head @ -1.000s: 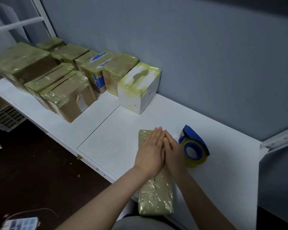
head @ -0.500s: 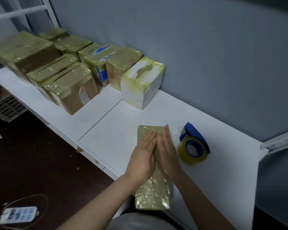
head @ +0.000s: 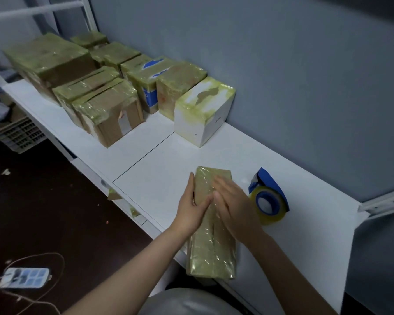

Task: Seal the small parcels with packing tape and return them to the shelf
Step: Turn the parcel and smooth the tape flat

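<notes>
A long narrow parcel [head: 210, 251] wrapped in yellowish tape lies on the white shelf [head: 159, 169], its near end over the front edge. My left hand [head: 191, 205] lies flat along the parcel's left edge with straight fingers. Flat on the parcel's top, slightly blurred, rests my right hand [head: 231, 203]. A blue tape dispenser [head: 268, 198] with a yellowish roll stands just right of my right hand, untouched.
Several taped boxes stand along the wall at the back left; the nearest is a white box [head: 203, 110], with a brown carton [head: 112, 112] further left. A power strip [head: 24, 277] with cables lies on the dark floor. A slotted crate [head: 18, 135] sits under the shelf.
Both hands have slid back along the parcel toward me and drifted apart; the left now lies on the left edge. The camera has come closer.
</notes>
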